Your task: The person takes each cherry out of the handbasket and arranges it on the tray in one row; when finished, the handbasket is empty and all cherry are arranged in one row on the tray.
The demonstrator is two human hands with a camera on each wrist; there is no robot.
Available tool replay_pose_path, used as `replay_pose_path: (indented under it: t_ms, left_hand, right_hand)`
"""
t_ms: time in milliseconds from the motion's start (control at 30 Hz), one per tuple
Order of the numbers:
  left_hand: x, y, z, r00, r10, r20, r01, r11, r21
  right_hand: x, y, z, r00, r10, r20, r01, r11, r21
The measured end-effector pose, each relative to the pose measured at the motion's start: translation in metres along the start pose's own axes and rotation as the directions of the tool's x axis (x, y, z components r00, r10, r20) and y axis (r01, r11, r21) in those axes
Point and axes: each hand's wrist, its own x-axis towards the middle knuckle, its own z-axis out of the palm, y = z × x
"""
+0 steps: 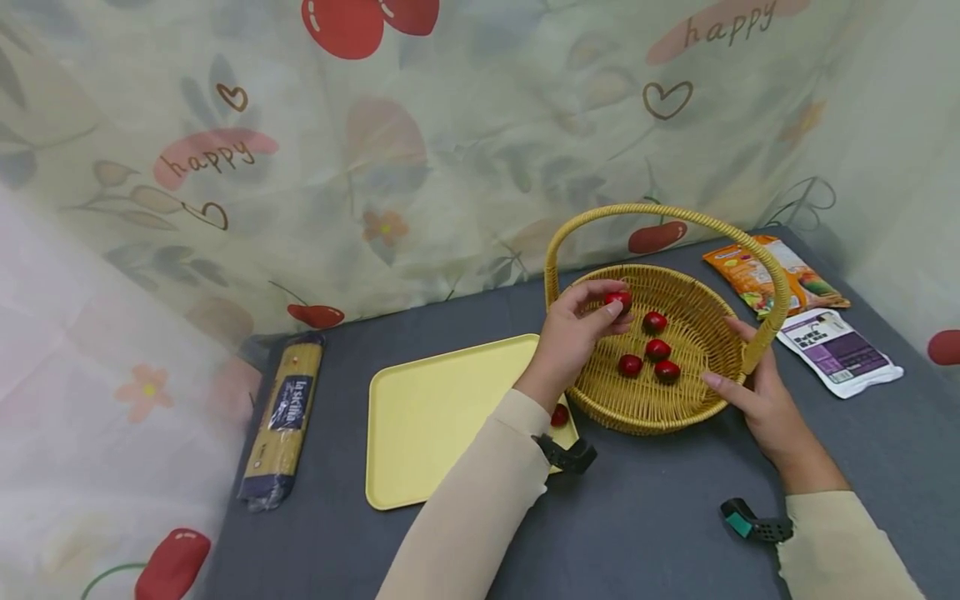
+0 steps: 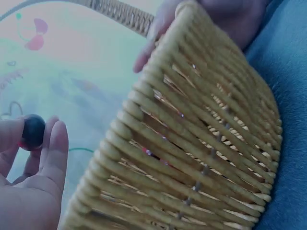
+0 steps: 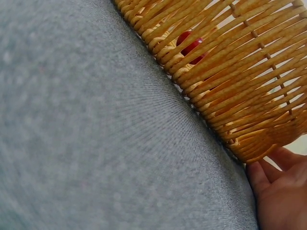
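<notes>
My left hand [image 1: 577, 329] pinches a small round red fruit [image 1: 618, 301] between thumb and fingers, over the left side of a wicker basket [image 1: 697, 408]. The left wrist view shows the same fruit [image 2: 33, 132] dark-sided and raised beyond the basket rim. Several similar red fruits [image 1: 655, 323] lie on the basket floor. With the thumb inside the rim and the fingers outside, my right hand [image 1: 768, 408] grips the basket's right side by the handle base. Another red fruit [image 1: 559, 415] sits on the yellow tray [image 1: 435, 425], partly hidden by my left wrist.
Left of the tray lies a pack of spaghetti [image 1: 285, 417]. An orange packet [image 1: 772, 271] and a white-and-purple pouch [image 1: 840, 354] are on the grey cloth right of the basket. The basket's tall handle [image 1: 660, 210] arches overhead, and a patterned curtain [image 1: 465, 167] hangs behind.
</notes>
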Motion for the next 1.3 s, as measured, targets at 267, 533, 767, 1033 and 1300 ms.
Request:
replay_pose_path:
  t_ms: [267, 533, 767, 1033, 1300]
  left_hand:
    - [-0.028, 0.014, -0.01, 0.999, 0.003, 0.046, -0.001, 0.999, -0.038]
    - [-0.057, 0.022, -0.031, 0.997, 0.023, 0.07, -0.021, 0.999, -0.024]
    - [-0.084, 0.015, -0.058, 1.0, 0.024, 0.013, -0.025, 0.999, 0.043]
    - [-0.115, -0.001, -0.088, 0.996, -0.018, -0.092, 0.028, 0.994, 0.102]
    - [-0.135, -0.015, -0.106, 0.977, -0.105, -0.183, 0.145, 0.964, 0.222]
  right_hand:
    - [0.0, 0.0, 0.0, 1.0, -0.01, 0.002, 0.01, 1.0, 0.006]
    - [-0.001, -0.001, 0.0, 1.0, -0.008, 0.005, 0.008, 1.0, 0.007]
    - [0.0, 0.0, 0.001, 1.0, -0.012, 0.005, 0.012, 1.0, 0.021]
    - [0.0, -0.001, 0.001, 1.0, -0.019, 0.002, 0.019, 0.999, 0.031]
    - [0.0, 0.0, 0.002, 1.0, -0.028, 0.001, 0.028, 0.999, 0.04]
